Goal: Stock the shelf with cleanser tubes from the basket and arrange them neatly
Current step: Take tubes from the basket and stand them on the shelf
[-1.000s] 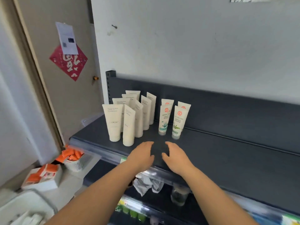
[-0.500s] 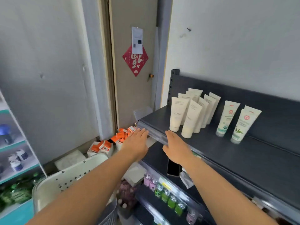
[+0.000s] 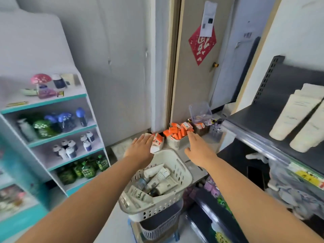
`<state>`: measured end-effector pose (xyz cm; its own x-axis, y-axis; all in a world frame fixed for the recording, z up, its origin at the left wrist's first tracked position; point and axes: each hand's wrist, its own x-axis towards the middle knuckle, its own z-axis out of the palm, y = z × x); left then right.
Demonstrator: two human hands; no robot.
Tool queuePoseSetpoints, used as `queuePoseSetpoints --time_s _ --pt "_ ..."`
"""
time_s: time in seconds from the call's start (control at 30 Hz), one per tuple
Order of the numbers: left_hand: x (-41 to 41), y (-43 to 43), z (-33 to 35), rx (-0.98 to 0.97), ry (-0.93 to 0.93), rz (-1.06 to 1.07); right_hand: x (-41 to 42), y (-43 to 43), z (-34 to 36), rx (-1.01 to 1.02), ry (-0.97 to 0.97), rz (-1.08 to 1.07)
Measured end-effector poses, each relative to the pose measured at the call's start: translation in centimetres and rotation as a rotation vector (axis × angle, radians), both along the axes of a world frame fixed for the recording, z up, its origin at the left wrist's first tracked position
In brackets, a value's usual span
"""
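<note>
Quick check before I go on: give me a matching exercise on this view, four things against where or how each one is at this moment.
Things:
1. left hand
2. white basket
3. cream tubes
4. orange boxes

Places or states:
A. standing on the dark shelf at the right
B. heaped in a small white bin by the door
C. open, holding nothing
D. holding loose tubes that lie at all angles

Pairs: 1-C, 2-D, 3-A, 4-B.
</note>
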<state>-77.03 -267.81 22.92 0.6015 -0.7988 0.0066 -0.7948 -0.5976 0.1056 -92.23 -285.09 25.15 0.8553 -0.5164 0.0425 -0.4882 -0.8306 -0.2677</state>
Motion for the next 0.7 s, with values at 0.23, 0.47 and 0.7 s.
queuePoseSetpoints --time_s 0.23,0.47,0.7 --pt "4.6 4.5 -4.1 0.079 0.098 0.05 5.5 2.8 -3.5 0.043 0.077 0.056" --pt "6.5 5.6 -10.1 0.146 0.221 0.111 8.3 2.3 -9.5 0.119 0.205 0.086" --pt "6.6 4.8 -15.7 0.221 0.394 0.206 9.6 0.4 -15.4 0.207 0.414 0.14"
